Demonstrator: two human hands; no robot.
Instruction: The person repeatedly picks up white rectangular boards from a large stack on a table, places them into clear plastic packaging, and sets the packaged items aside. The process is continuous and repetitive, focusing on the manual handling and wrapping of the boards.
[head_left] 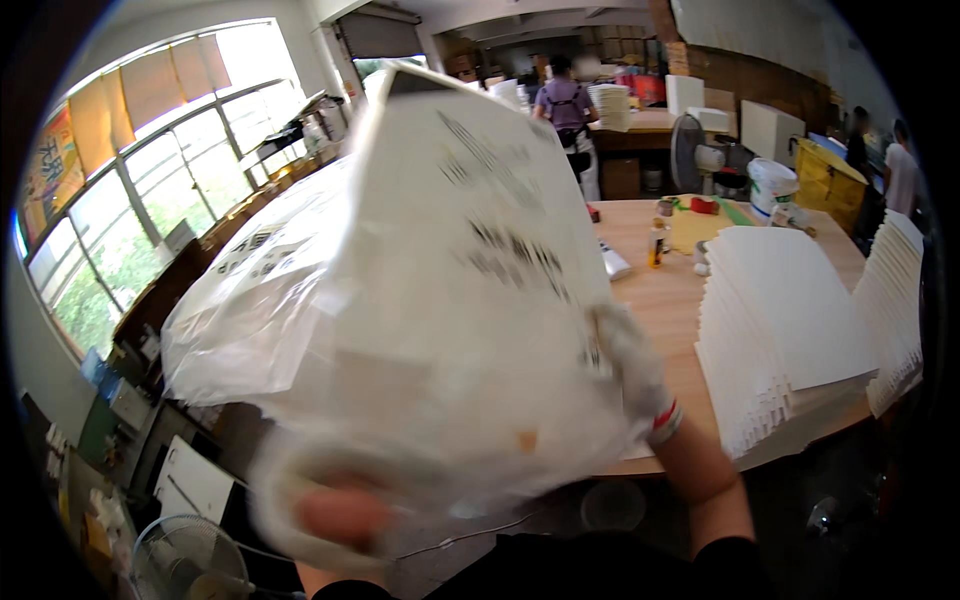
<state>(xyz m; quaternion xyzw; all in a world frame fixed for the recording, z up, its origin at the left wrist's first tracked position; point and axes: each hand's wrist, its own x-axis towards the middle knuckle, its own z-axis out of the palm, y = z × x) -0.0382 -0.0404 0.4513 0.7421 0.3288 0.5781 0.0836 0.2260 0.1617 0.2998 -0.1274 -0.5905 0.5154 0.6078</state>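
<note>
A large white panel with dark print [480,230] stands tilted up in front of me, blurred by motion. It looks like a big flat bag or sheet, and I cannot tell which. My right hand [632,365], in a white glove with a red-edged cuff, grips its right edge. Low on the left, near the panel's bottom edge, my left hand [345,505] is heavily smeared, so its fingers cannot be made out. Behind the panel on the left spreads a pile of clear plastic-like wrapping with print [250,290].
A wooden table [655,310] carries tall stacks of white folded sheets [780,310], a small amber bottle [657,245] and a white bucket [772,185]. A standing fan [687,155] is behind it. Another fan [190,560] stands lower left. A person in purple [563,105] works farther back.
</note>
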